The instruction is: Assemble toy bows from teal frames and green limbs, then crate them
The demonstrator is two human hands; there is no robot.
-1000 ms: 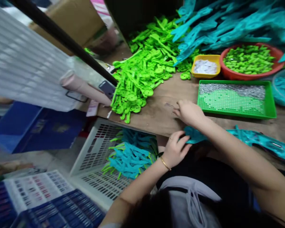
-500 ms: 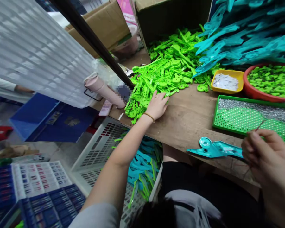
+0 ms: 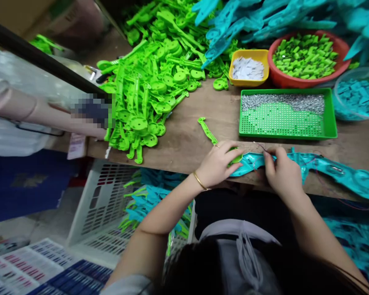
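Note:
A long teal plastic shell lies along the table's front edge, thin wires running over it. My left hand is closed on a lime-green plastic part. One end of this part sticks out past my fingers, and its rounded end is at the shell's left tip. My right hand pinches a thin dark wire above the middle of the shell. My right fingers hide a stretch of the shell beneath them.
A heap of lime-green parts covers the left of the table. Beyond the hands stand a green tray of small metal pieces, a yellow dish, a red bowl and a clear tub. A white crate stands below.
My left hand has left the green heap and come right to the teal shell with a green part. My right hand still pinches the wire, now over the shell. The view has turned right.

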